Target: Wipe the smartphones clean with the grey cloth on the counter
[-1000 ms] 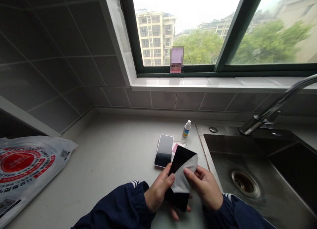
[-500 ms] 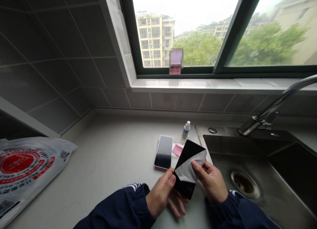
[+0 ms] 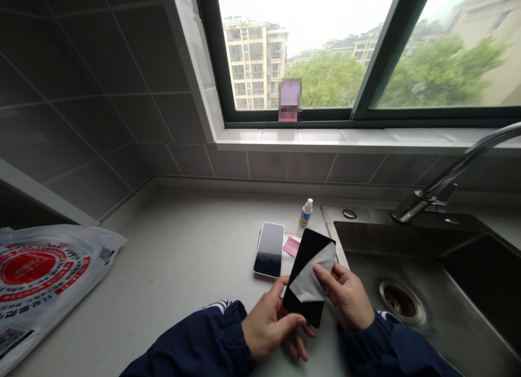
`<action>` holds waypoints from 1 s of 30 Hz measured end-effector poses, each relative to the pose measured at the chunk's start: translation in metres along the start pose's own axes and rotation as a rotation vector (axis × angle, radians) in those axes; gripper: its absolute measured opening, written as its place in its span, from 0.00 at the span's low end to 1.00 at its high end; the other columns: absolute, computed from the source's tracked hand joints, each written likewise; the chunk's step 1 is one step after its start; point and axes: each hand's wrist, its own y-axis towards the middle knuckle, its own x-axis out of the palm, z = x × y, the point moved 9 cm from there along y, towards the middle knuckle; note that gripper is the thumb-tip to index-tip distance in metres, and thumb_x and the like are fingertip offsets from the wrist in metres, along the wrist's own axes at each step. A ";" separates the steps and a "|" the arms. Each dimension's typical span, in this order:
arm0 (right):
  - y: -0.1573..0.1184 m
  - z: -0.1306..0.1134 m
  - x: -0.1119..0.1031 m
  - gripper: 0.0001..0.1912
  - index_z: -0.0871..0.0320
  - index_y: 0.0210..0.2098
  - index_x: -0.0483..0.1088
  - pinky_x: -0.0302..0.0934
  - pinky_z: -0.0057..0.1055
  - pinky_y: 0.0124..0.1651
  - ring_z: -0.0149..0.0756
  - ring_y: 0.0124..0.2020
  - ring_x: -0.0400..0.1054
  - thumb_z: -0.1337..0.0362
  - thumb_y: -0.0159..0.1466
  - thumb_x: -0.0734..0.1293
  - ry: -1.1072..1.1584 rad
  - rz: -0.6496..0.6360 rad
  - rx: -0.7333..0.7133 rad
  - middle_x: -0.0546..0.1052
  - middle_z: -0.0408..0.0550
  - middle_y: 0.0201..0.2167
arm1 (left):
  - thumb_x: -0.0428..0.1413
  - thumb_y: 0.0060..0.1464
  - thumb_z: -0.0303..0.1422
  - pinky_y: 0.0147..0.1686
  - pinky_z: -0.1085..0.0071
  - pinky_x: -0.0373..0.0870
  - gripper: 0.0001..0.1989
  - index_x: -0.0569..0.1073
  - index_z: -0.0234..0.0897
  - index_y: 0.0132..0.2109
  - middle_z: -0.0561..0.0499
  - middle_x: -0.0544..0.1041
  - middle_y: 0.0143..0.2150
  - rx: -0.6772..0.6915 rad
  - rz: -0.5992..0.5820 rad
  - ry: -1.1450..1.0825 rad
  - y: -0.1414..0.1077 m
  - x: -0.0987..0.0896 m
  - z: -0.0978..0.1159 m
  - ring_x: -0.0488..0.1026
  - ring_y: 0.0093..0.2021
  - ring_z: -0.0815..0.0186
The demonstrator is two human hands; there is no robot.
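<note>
A black phone [image 3: 308,250] is tilted above the counter's front part, between my two hands. Draped across its face lies a small grey cleaning cloth [image 3: 311,283] with zigzag edges. My left hand [image 3: 268,324] grips the phone at its lower left, thumb along the bottom of the face and the other fingers partly hidden underneath. On the right side, my right hand [image 3: 349,296] is closed, its thumb pressing the cloth onto the phone and its fingers at the edge behind. A second phone [image 3: 269,251] with a pale frame lies face up on the counter, to the left.
A small white bottle [image 3: 306,213] stands by the sink's corner. Behind the held phone lies a pink packet [image 3: 291,246]. The steel sink [image 3: 366,252] and faucet [image 3: 415,206] are at right. A printed plastic bag [image 3: 52,279] occupies the left, and a window sill [image 3: 285,139] runs behind.
My left thumb has slid from the phone's left edge down to its lower face. The phone has turned slightly more upright, and the cloth's folds have shifted under my right thumb.
</note>
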 end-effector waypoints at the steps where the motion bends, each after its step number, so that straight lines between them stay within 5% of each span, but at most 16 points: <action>1: -0.001 0.001 0.002 0.26 0.59 0.43 0.74 0.69 0.42 0.43 0.50 0.38 0.76 0.51 0.50 0.77 -0.002 -0.013 0.006 0.81 0.52 0.36 | 0.56 0.58 0.37 0.21 0.73 0.74 0.37 0.43 0.43 0.65 0.39 0.80 0.39 0.013 0.005 0.008 -0.001 0.001 0.002 0.80 0.27 0.59; 7: -0.006 0.006 0.013 0.25 0.62 0.41 0.74 0.69 0.40 0.42 0.49 0.37 0.76 0.51 0.50 0.76 -0.043 -0.090 0.039 0.81 0.55 0.34 | 0.57 0.57 0.33 0.24 0.70 0.76 0.49 0.27 0.55 0.67 0.41 0.80 0.40 0.050 0.044 0.051 -0.006 0.003 0.016 0.80 0.30 0.56; 18: -0.013 0.005 0.032 0.23 0.62 0.42 0.73 0.67 0.31 0.28 0.40 0.27 0.75 0.52 0.54 0.74 -0.201 -0.302 0.052 0.81 0.53 0.33 | 0.58 0.56 0.36 0.22 0.71 0.75 0.50 0.26 0.57 0.66 0.42 0.80 0.40 0.046 0.088 0.010 -0.006 0.003 0.021 0.80 0.28 0.57; 30: -0.015 0.004 0.042 0.22 0.63 0.45 0.73 0.67 0.35 0.44 0.43 0.40 0.75 0.57 0.55 0.75 -0.229 -0.462 0.042 0.80 0.55 0.40 | 0.55 0.58 0.40 0.22 0.72 0.73 0.46 0.26 0.53 0.66 0.43 0.80 0.39 0.057 0.153 0.044 -0.007 0.000 0.027 0.79 0.27 0.58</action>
